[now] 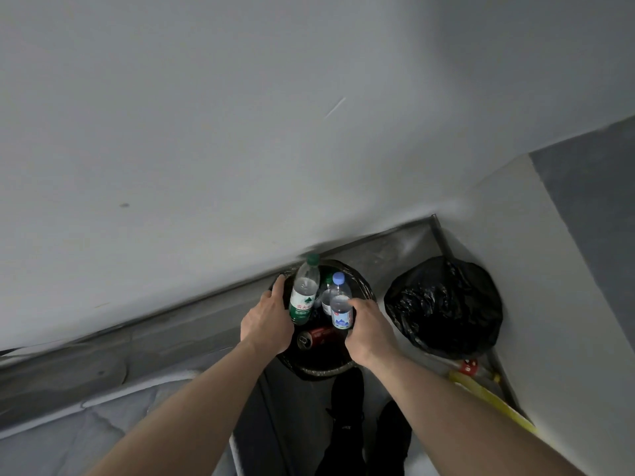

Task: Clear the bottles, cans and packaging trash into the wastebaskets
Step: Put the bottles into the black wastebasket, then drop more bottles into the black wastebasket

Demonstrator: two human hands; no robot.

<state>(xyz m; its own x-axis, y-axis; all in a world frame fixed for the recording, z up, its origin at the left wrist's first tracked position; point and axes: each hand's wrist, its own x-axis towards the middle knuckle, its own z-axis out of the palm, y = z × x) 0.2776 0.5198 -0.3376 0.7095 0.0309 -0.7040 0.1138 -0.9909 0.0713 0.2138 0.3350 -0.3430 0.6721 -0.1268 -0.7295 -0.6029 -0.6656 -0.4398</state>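
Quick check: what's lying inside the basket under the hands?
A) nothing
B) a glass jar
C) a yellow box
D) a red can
D: a red can lies on its side in the basket, between the left hand and right hand.

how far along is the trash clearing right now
Done: a red can and a bottle already lie in the left wastebasket. In hand: the left hand holds a green-capped bottle and the right hand a blue-capped bottle over it. Left: releasing both, plus yellow trash on the floor.
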